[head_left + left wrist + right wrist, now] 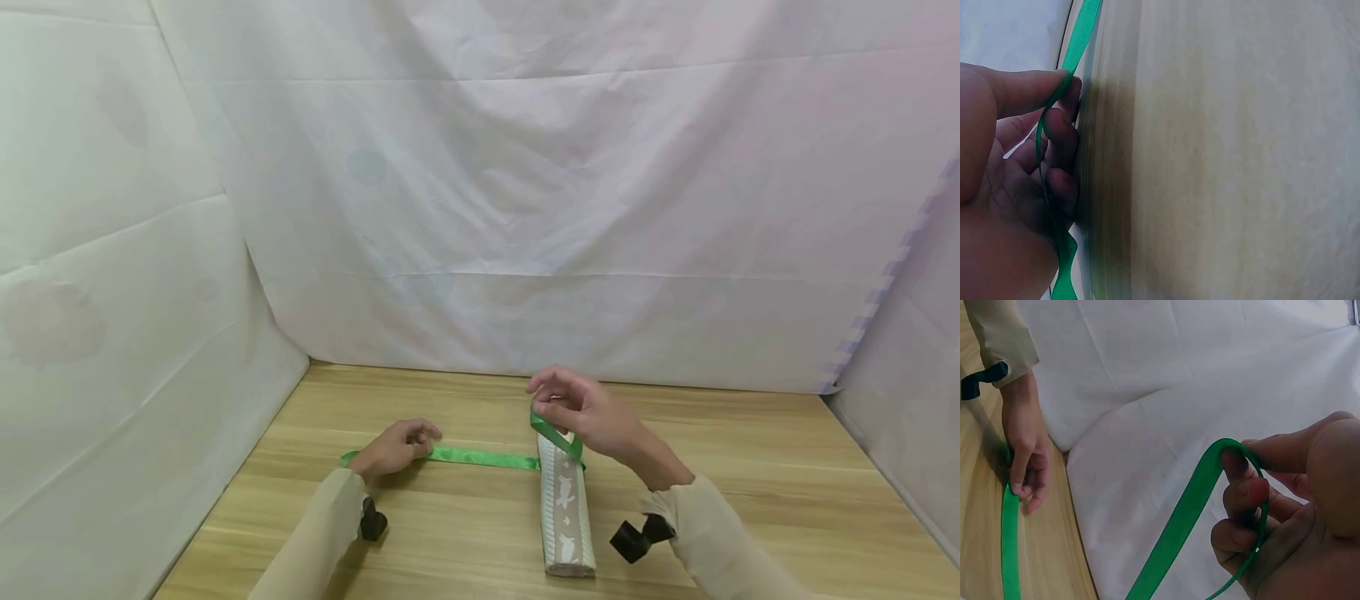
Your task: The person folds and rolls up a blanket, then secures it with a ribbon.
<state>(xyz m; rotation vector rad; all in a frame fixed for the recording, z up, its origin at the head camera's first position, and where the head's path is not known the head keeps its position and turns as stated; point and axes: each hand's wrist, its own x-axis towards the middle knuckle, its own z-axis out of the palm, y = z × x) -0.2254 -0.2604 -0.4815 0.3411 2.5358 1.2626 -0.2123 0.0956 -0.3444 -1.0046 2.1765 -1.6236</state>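
A long folded cloth bundle [567, 508], whitish with a taupe strip of white animal figures, lies lengthwise on the table. Green ribbon [480, 457] runs leftward from its far part across the wood. Low over the tabletop my left hand [395, 448] pinches that length between thumb and finger, the tail passing along the palm in the left wrist view. Above the bundle's far end, my right hand [588, 412] pinches the other length of ribbon [1179, 528], which bends over the fingers in a raised loop. How the ribbon passes beneath the bundle is hidden.
The wood-grain table [750, 467] meets a white cloth backdrop [480, 208] at its far edge. White cloth also hangs at the left side [112, 292] and the right. A black wrist mount [633, 540] sits by the right cuff, another [372, 521] by the left.
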